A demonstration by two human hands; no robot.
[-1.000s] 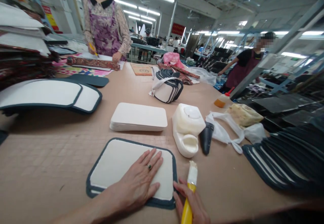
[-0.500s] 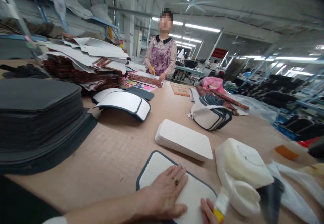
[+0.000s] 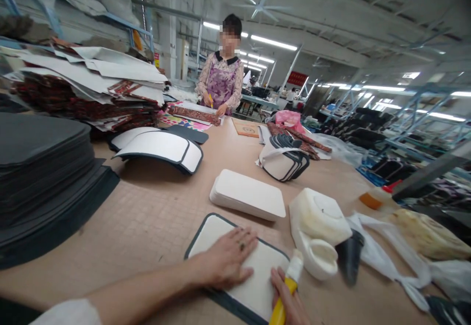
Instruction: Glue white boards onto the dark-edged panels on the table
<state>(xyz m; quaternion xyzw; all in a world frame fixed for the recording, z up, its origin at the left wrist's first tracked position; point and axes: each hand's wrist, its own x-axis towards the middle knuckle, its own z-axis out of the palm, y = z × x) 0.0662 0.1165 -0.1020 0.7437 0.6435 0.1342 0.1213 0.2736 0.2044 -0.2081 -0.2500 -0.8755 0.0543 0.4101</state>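
Observation:
A white rounded panel [image 3: 211,232] lies on a larger dark sheet whose edge shows as a border around it. My left hand [image 3: 226,259] rests flat on the panel, fingers stretched out, a ring on one of them. At the panel's right side my right hand [image 3: 292,308] is closed around a brush [image 3: 290,286] with a yellow handle, its pale head pointing up and away. Some of that hand's fingers touch the panel's edge. Just right of the brush lies a cream plastic jug [image 3: 320,217] on its side. Beyond the panel sits a stack of white boards [image 3: 246,195].
Dark sheets [image 3: 40,168] are piled high at left. Curved white-faced panels [image 3: 158,148] and bundled ones [image 3: 283,161] lie farther back. A co-worker [image 3: 222,80] holds a yellow tool across the table [image 3: 154,222]. An amber bottle [image 3: 375,197] and plastic bags lie right.
The view has shifted, so the table things sit farther left in the picture. My left hand stays flat on the panel; more of the brush's yellow handle now shows in my right hand.

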